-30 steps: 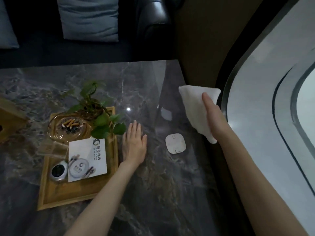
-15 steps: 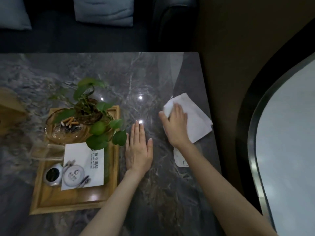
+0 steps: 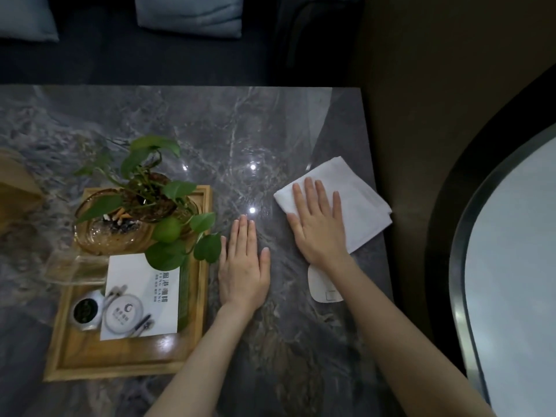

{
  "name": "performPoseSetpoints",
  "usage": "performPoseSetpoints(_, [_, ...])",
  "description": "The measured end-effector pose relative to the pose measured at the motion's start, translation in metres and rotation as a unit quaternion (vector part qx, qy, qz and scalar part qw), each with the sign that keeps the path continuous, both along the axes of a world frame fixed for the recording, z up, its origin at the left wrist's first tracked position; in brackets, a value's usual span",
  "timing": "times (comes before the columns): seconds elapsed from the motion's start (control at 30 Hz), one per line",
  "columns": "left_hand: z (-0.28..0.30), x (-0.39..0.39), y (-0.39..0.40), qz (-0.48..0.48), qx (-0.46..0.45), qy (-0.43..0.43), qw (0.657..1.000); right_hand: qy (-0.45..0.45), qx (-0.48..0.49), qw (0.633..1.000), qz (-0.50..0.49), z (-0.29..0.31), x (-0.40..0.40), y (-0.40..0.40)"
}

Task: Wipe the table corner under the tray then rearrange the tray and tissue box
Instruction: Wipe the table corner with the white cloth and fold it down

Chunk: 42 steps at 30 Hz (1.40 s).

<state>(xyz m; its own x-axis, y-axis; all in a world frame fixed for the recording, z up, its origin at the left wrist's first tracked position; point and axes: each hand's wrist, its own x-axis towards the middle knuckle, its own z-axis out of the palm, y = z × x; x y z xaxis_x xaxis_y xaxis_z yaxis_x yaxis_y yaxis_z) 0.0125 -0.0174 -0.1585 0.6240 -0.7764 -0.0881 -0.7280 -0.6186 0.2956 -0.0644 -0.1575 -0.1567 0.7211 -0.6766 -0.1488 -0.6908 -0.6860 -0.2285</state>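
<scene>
A wooden tray lies on the dark marble table, left of centre. It carries a potted plant, a glass ashtray, a white card and a small round tin. My left hand rests flat on the table just right of the tray, fingers together. My right hand presses flat on a folded white cloth near the table's right edge. The wooden tissue box shows partly at the far left.
A small white square device lies on the table, partly under my right wrist. A dark sofa with grey cushions stands beyond the table. A curved white surface lies to the right, past the table's edge.
My right hand brought the cloth down from the air onto the table and now presses it flat, slightly further right. My left hand stayed beside the tray.
</scene>
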Motion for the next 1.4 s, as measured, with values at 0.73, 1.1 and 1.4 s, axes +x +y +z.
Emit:
performPoseSetpoints(0.73, [0.005, 0.001, -0.003, 0.002, 0.038, 0.003, 0.999, 0.004, 0.015, 0.994, -0.106, 0.005, 0.043, -0.037])
performPoseSetpoints(1.1, [0.01, -0.004, -0.001, 0.046, 0.041, 0.014, 0.998, 0.001, 0.011, 0.997, 0.082, 0.003, 0.037, -0.006])
performPoseSetpoints(1.4, [0.006, -0.005, 0.001, 0.047, 0.007, 0.02, 0.999, -0.006, 0.055, 0.984, 0.171, 0.008, -0.005, 0.005])
